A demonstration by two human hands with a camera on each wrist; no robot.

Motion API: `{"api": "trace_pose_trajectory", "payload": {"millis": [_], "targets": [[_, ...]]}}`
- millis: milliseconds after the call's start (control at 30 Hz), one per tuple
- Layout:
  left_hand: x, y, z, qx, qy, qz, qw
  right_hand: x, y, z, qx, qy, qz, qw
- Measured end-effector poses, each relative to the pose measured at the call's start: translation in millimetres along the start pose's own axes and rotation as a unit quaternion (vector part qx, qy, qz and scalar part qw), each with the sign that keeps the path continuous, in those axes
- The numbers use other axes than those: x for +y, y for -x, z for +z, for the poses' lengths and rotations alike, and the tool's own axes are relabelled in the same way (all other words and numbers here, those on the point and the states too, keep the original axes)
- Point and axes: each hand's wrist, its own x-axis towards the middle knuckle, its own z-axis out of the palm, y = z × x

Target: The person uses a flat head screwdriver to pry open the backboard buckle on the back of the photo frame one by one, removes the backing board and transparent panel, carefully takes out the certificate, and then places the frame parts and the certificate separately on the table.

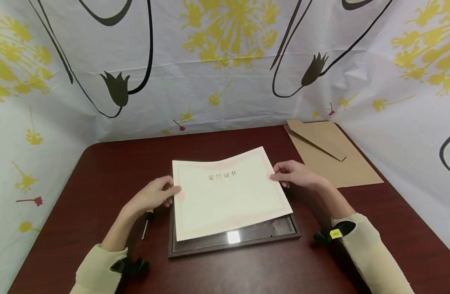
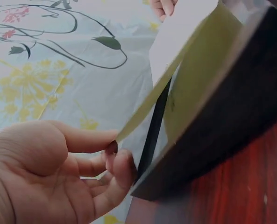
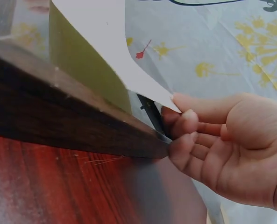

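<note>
A cream certificate sheet (image 1: 228, 200) with a pale pink border and printed characters is held over a dark picture frame (image 1: 236, 243). My left hand (image 1: 156, 194) pinches its left edge between thumb and fingers. At the opposite edge, my right hand (image 1: 296, 174) pinches the sheet the same way. The sheet bows a little and hides most of the frame; a shiny strip shows along the near side. In the left wrist view, the sheet's edge (image 2: 152, 93) sits raised above the frame's side (image 2: 208, 121). Fingertips of the right hand (image 3: 222, 140) are at the frame's corner (image 3: 161, 145).
A brown kraft envelope (image 1: 342, 163) with a raised flap lies at the back right of the dark red table (image 1: 110, 171). Beside the left wrist lies a screwdriver (image 1: 146, 222) with a yellow and black handle. Patterned white cloth (image 1: 210, 110) encloses the back and sides.
</note>
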Motion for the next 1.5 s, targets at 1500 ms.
{"api": "trace_pose_trajectory", "payload": {"millis": [1500], "targets": [[53.7,-127.7,12.8,0.245,0.067,0.077,0.9641,-12,-27,-54.2,0.408,-0.03,-0.059,0.911]]}}
